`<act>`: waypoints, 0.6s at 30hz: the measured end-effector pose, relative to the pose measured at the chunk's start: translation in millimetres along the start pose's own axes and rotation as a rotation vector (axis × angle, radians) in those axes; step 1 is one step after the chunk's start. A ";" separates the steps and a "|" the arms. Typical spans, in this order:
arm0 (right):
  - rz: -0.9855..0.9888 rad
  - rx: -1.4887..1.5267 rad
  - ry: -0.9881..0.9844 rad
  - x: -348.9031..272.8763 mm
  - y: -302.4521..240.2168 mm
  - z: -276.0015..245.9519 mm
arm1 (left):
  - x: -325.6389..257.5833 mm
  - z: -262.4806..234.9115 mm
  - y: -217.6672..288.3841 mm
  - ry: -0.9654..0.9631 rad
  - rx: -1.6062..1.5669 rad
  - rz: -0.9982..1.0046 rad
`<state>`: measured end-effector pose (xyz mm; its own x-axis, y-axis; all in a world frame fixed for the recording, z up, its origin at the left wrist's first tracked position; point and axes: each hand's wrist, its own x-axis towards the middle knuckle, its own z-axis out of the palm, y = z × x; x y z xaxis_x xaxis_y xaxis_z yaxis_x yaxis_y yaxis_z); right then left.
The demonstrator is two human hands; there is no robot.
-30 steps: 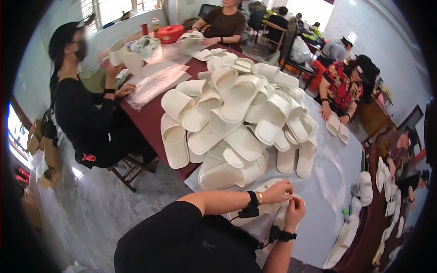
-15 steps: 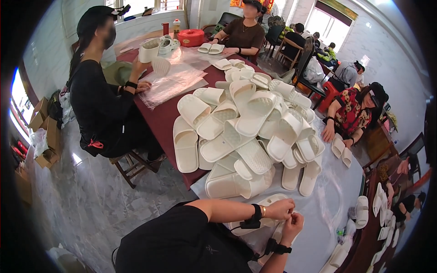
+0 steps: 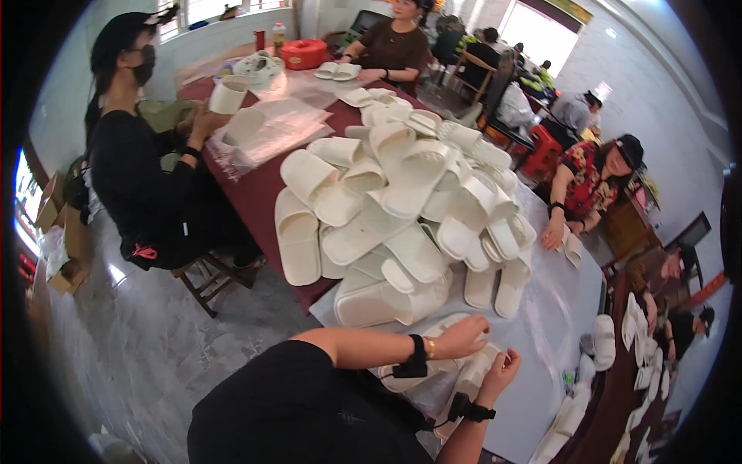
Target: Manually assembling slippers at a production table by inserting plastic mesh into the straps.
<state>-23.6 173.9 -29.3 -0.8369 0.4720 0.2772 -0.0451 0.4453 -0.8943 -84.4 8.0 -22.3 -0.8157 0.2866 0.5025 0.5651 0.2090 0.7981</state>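
Rn, L hand & R hand part-curled, can't tell if gripping, nr white slippers; grey tbl cover, maroon cloth, marbled flr.

left hand: loosely curled | right hand: upturned | 2 hands: apart

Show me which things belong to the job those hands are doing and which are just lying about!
Job things:
- white slippers by the left hand and right hand
- big slipper pile
- probably clear plastic sheets

Probably just lying about:
- red tub
- small bottle
- cardboard boxes
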 end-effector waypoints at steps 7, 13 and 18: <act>0.111 -0.178 -0.022 -12.4 47.2 -64.7 | -54.7 -63.2 26.0 -0.738 0.206 -0.179; 0.187 -0.040 -0.100 -41.7 50.2 -53.1 | -72.5 -49.0 26.5 -0.599 0.298 -0.247; 0.295 0.103 -0.172 -58.4 31.9 -48.0 | -54.8 -23.5 12.7 -0.485 0.271 -0.223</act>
<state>50.0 197.0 -57.2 -0.9012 0.4302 -0.0532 0.1645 0.2258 -0.9602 -35.4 -27.0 -31.9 -0.8046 0.5893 0.0729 0.4505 0.5258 0.7215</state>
